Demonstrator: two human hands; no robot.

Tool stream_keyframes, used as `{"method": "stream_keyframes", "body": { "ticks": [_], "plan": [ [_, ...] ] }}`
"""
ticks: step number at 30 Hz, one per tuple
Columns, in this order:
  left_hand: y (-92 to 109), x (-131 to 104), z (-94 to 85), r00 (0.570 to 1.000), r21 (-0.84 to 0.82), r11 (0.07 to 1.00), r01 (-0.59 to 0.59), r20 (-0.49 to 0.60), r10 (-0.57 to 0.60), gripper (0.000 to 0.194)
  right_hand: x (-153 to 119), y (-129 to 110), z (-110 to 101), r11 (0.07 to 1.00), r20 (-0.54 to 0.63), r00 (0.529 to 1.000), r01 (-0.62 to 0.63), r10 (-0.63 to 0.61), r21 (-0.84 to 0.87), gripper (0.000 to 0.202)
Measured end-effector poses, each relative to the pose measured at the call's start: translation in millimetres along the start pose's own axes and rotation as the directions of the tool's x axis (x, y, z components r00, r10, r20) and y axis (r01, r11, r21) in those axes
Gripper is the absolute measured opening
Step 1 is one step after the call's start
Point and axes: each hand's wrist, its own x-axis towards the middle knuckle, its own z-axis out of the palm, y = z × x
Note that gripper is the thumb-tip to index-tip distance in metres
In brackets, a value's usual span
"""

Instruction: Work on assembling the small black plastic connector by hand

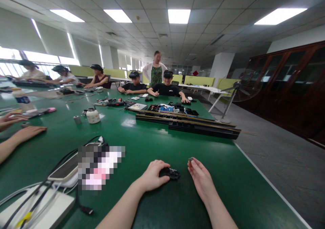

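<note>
Close in front of me, my left hand (155, 175) grips the rear of a small black device, which looks like an opened computer mouse (174, 174). Its inner parts show at the right end, and the other end is hidden under my fingers. Just to the right, my right hand (200, 175) is raised with thumb and fingertips pinched on a tiny part (190, 160), too small to name. A short gap separates this hand from the mouse. Both are over the green table (132, 205).
Black rails with thin brass-coloured rods (203, 129) lie across the table ahead. At left are a phone-like device (68, 168), cables (86, 209), a white box (54, 210) and a jar (93, 116). Another person's hand (30, 133) rests at far left. Several people sit beyond.
</note>
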Motion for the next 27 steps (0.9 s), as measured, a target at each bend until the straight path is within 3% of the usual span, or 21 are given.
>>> {"method": "stream_keyframes", "body": {
  "ticks": [27],
  "plan": [
    [3.0,-0.8,-2.3,1.000,-0.009,1.000,-0.014,0.006,0.014,0.032,-4.3,-1.8,5.3,0.991,-0.017,0.999,0.047,-0.049,-0.122,0.041]
  ]
}}
